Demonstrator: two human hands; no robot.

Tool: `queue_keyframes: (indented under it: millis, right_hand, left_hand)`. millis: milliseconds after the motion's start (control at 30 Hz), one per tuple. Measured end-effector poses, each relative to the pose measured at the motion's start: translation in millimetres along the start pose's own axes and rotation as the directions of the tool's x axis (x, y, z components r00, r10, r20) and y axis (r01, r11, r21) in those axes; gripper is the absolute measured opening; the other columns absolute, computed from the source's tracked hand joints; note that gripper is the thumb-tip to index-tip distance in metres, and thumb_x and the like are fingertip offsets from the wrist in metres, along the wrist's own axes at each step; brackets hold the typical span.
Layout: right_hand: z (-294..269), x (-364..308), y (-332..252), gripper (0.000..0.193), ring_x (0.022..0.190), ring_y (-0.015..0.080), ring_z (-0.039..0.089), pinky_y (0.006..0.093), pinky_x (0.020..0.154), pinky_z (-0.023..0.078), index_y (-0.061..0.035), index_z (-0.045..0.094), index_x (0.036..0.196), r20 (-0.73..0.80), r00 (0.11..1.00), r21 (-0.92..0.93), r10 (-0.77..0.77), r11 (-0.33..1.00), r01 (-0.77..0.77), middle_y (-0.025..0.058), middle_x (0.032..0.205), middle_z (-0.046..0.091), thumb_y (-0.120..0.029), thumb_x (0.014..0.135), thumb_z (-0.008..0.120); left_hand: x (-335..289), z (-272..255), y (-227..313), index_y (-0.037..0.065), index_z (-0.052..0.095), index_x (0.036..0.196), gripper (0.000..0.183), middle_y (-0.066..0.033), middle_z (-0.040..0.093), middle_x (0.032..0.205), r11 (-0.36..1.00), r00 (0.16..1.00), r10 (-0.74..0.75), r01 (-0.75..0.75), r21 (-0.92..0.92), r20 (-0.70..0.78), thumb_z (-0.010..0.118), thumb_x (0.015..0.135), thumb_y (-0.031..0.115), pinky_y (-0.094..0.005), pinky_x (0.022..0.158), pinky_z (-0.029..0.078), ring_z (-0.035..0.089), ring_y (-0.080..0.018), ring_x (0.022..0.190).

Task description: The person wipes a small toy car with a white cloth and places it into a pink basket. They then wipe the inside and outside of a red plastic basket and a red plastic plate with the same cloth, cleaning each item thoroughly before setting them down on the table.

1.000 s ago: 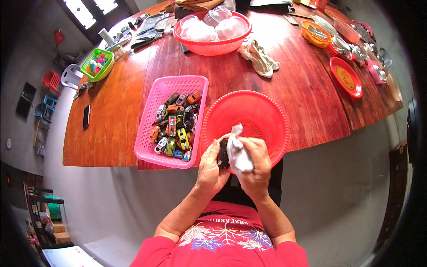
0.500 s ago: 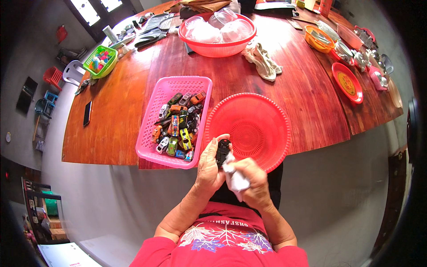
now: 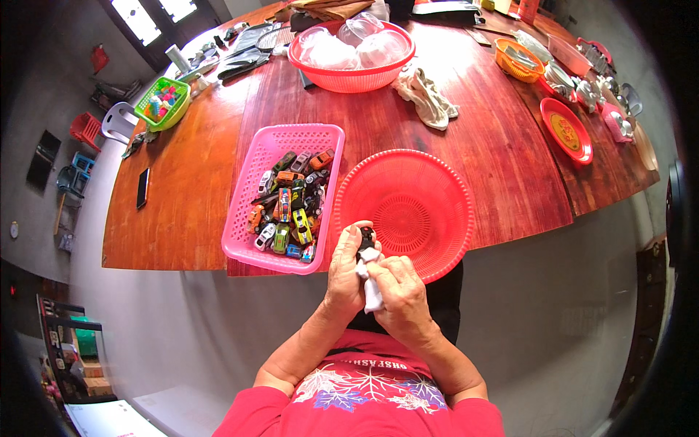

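Observation:
My left hand (image 3: 345, 271) grips a small toy car (image 3: 366, 237), its dark side facing up, just in front of the table edge. In my right hand (image 3: 403, 297) is a crumpled white cloth (image 3: 371, 288), pressed against the car and covering its lower part. Beyond my hands stands a red plastic basin (image 3: 408, 186) with a ribbed wall; no object shows inside it. To its left, a pink plastic basket (image 3: 244, 211) holds a pile of toy cars (image 3: 284, 204) in many colours.
Farther back are a red basket (image 3: 357, 80) of clear plastic containers and a beige cloth (image 3: 429, 102). A phone (image 3: 143, 188) and a green basket (image 3: 164, 116) of small colourful pieces lie left. At right are a red plate (image 3: 566, 132) and an orange basket (image 3: 518, 64).
My right hand has moved up and left with the white cloth, closer to my left hand. The cloth now hides more of the toy car.

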State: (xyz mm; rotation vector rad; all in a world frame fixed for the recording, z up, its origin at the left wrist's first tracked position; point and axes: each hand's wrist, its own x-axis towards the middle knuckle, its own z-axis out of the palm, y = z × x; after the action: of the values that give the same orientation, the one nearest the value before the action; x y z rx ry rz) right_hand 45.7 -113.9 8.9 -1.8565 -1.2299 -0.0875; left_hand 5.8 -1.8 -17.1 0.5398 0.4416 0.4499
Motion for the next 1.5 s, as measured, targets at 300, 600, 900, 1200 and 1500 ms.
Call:
queue_keyframes:
  millis: [300, 600, 900, 1200, 1500]
  right_hand:
    - [10.4, 6.9, 3.3, 0.056, 0.106, 0.0348, 0.05, 0.0408, 0.089, 0.045, 0.0003, 0.061, 0.119, -0.064, 0.994, 0.054, -0.094, 0.994, 0.097, 0.0179, 0.117, 0.051, 0.001, 0.064, 0.067]
    - [-14.0, 20.0, 17.8, 0.04, 0.08, 0.0277, 0.063, 0.0344, 0.07, 0.052, -0.0005, 0.064, 0.103, -0.305, 0.95, 0.237, 0.074, 0.972, 0.001, 0.0141, 0.095, 0.06, 0.009, 0.064, 0.068]
    - [-2.3, 4.6, 46.2, 0.044, 0.09, 0.0325, 0.058, 0.0394, 0.076, 0.05, -0.0011, 0.062, 0.101, -0.16, 0.981, 0.127, 0.11, 0.988, -0.09, 0.0146, 0.096, 0.058, 0.003, 0.058, 0.073]
    - [8.9, 0.2, 6.7, 0.05, 0.092, 0.0336, 0.056, 0.0387, 0.079, 0.05, 0.0039, 0.06, 0.112, -0.187, 0.982, 0.072, 0.01, 0.997, 0.004, 0.0181, 0.104, 0.055, 0.008, 0.062, 0.066]
    - [-12.4, -14.8, 7.9, 0.037, 0.083, 0.031, 0.061, 0.0368, 0.071, 0.051, 0.0016, 0.06, 0.099, 0.029, 0.992, 0.469, 0.12, 0.875, -0.119, 0.0154, 0.096, 0.06, 0.005, 0.063, 0.068]
  left_hand:
    - [0.2, -16.1, 2.2, 0.005, 0.051, 0.121, 0.039, -0.0079, 0.06, 0.102, 0.998, 0.979, -0.002, 0.014, -0.057, 0.204, 0.038, 0.101, 0.036, -0.0334, 0.086, 0.049, 0.059, -0.0196, 0.097]
    - [-4.2, 2.1, 7.6, 0.012, 0.051, 0.1, 0.021, -0.0018, 0.058, 0.089, 0.997, 0.996, -0.071, 0.069, 0.025, 0.062, 0.041, 0.101, 0.031, -0.0268, 0.062, 0.05, 0.058, -0.0112, 0.072]
    - [-8.2, 9.8, 14.6, 0.01, 0.049, 0.105, 0.027, -0.003, 0.052, 0.085, 0.997, 0.994, -0.064, 0.069, -0.046, 0.092, 0.041, 0.101, 0.036, -0.0262, 0.055, 0.041, 0.049, -0.0106, 0.071]
    - [1.5, 6.4, 2.5, 0.008, 0.052, 0.107, 0.031, -0.0056, 0.058, 0.091, 1.0, 1.0, 0.001, -0.002, -0.015, -0.019, 0.04, 0.102, 0.036, -0.0298, 0.073, 0.051, 0.058, -0.0169, 0.082]
    - [4.0, -3.6, 6.3, 0.01, 0.049, 0.104, 0.033, -0.0076, 0.049, 0.089, 0.975, 0.989, 0.008, 0.024, -0.22, 0.145, 0.04, 0.1, 0.041, -0.0337, 0.07, 0.048, 0.049, -0.0196, 0.08]
